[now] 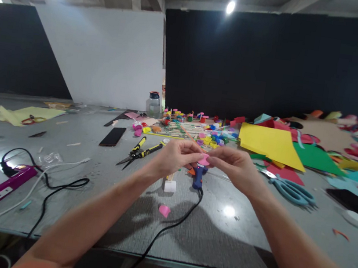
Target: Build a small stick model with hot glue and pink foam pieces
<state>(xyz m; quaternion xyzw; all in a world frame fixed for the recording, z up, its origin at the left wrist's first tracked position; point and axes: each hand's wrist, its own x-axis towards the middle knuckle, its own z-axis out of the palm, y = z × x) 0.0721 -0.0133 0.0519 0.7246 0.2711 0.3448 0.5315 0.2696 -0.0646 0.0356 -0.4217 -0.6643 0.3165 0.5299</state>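
Observation:
Between my two hands is a small pink paper piece [204, 159], pinched from both sides above the table. My left hand [180, 157] grips its left edge with thumb and fingertips; my right hand [228, 162] pinches the right edge. Just below them lies a blue glue gun [198, 177], its black cord [168, 229] running toward the table's front edge. A white cylindrical piece [170, 186] sits left of the glue gun. Nearer to me rests a second pink paper piece [164, 211].
Pliers [139, 151] with yellow-black handles and a phone [112, 136] lie to the left. Farther left is a purple power strip [3, 185] with cables. At right are teal-handled scissors [291, 189] and yellow paper [269, 144]. Colourful caps [213, 142] and sticks lie behind my hands.

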